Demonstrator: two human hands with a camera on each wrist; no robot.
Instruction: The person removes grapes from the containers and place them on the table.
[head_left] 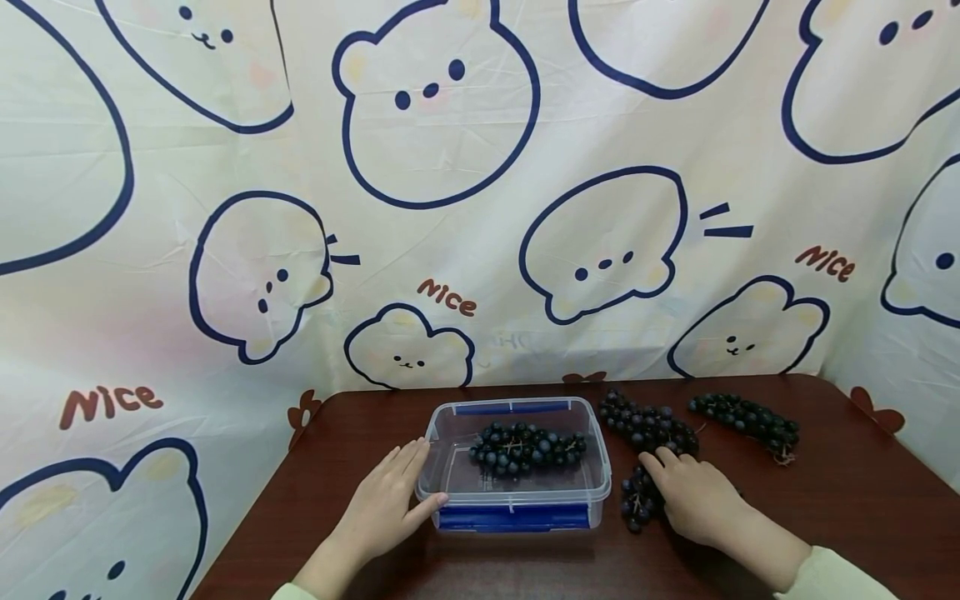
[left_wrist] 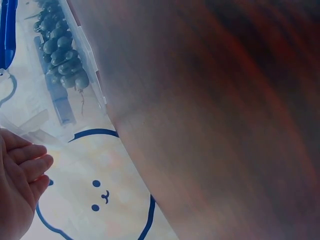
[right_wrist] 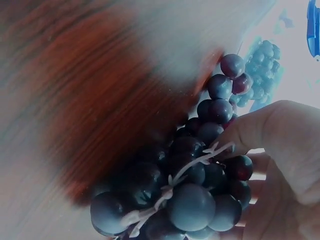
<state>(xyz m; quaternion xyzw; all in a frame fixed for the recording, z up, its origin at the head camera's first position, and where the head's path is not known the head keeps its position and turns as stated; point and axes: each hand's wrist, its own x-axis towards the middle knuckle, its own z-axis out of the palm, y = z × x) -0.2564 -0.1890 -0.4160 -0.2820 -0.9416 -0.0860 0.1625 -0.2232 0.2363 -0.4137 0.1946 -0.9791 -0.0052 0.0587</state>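
A clear plastic box (head_left: 517,500) with blue clips holds one bunch of dark grapes (head_left: 517,450). My left hand (head_left: 386,500) rests against the box's left side, fingers straight and thumb at its front corner; the left wrist view shows the fingers of that hand (left_wrist: 25,175) beside the clear wall. To the right of the box, my right hand (head_left: 693,496) grips a bunch of grapes (head_left: 637,500) low over the table. In the right wrist view the thumb and fingers of that hand (right_wrist: 280,165) curl round the bunch (right_wrist: 190,205), its pale stem facing the camera.
Behind my right hand lies another bunch of grapes (head_left: 648,425), and one more (head_left: 750,421) is farther right on the brown table (head_left: 360,417). A cartoon-printed cloth (head_left: 450,250) hangs behind the table's back edge.
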